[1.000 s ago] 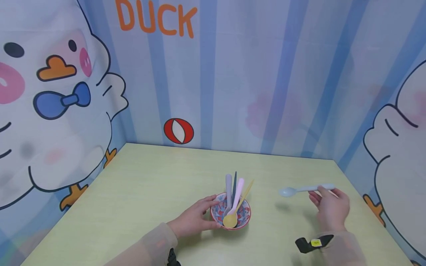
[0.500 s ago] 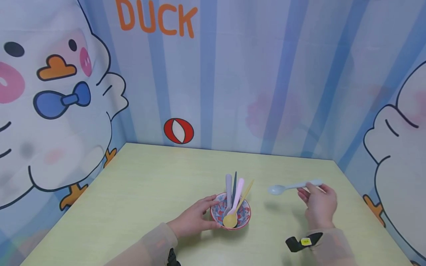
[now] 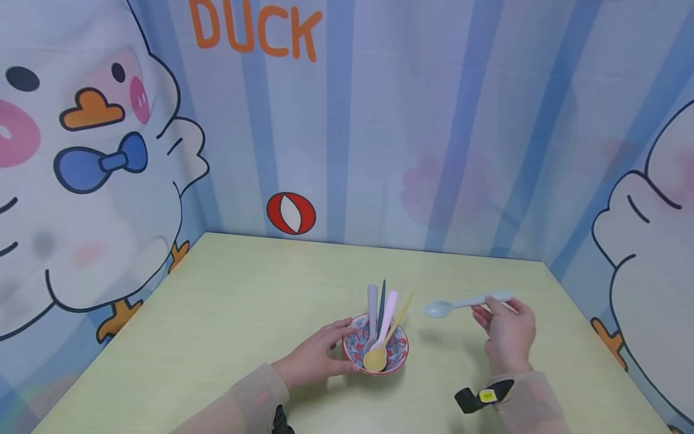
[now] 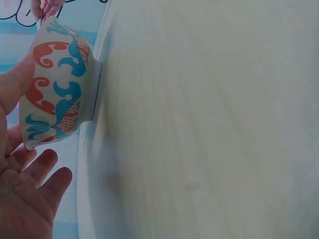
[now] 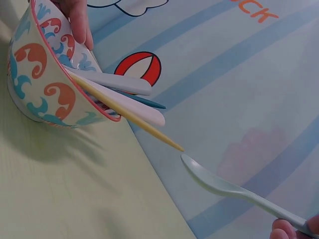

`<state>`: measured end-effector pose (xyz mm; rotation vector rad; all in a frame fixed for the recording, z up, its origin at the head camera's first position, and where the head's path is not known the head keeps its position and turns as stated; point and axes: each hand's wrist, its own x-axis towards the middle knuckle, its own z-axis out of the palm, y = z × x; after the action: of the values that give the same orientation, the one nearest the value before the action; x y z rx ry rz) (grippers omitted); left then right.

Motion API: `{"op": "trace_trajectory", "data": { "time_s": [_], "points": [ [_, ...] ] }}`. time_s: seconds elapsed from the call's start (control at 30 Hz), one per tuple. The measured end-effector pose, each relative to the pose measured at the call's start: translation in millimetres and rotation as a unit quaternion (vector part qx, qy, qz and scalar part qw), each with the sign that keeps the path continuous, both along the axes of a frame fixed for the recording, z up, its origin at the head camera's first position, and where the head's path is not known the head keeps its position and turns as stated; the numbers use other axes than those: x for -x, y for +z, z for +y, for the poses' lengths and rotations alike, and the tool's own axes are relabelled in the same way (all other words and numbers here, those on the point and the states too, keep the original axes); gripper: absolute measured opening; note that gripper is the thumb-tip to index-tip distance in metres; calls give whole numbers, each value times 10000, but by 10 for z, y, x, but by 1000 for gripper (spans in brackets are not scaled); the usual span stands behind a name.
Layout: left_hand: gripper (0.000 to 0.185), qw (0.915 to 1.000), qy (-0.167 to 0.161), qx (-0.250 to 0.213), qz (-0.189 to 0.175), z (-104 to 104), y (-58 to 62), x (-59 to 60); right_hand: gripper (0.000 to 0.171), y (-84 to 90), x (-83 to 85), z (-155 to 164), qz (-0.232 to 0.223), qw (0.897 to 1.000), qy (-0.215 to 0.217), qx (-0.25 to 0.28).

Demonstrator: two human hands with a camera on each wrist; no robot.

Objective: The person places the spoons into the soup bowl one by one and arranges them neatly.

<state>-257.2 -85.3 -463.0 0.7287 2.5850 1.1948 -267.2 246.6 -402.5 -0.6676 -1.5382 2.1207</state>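
Observation:
A small patterned bowl (image 3: 394, 355) stands near the table's front, holding several spoons (image 3: 382, 325) with handles leaning back. My left hand (image 3: 320, 355) rests against the bowl's left side (image 4: 55, 84), fingers relaxed. My right hand (image 3: 504, 331) pinches the handle of a pale blue spoon (image 3: 461, 304), held above the table to the right of the bowl, its scoop pointing left toward the bowl. In the right wrist view the pale blue spoon (image 5: 224, 186) hangs just beyond the tip of a yellow handle (image 5: 129, 117) jutting from the bowl (image 5: 40, 74).
The pale green table (image 3: 244, 301) is walled by a blue striped backdrop with cartoon ducks (image 3: 97, 157) on the left, back and right. A red and white ball print (image 3: 290, 213) marks the back wall. A dark strap (image 3: 479, 398) sits on my right wrist.
My right hand has carried the pale blue spoon leftward, closer to the bowl. My left hand and the bowl have stayed put.

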Motion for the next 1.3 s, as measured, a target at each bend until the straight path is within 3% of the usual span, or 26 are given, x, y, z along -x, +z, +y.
{"op": "trace_trajectory", "data": {
  "time_s": [1.0,1.3],
  "points": [
    [77,10000,0,-60,-17,-2,23,-23,43,-78,-21,-322,-17,9982,412,-444],
    [77,10000,-4,-26,29,-5,10,-17,36,-87,-41,-443,39,9966,653,-493]
  ]
}}
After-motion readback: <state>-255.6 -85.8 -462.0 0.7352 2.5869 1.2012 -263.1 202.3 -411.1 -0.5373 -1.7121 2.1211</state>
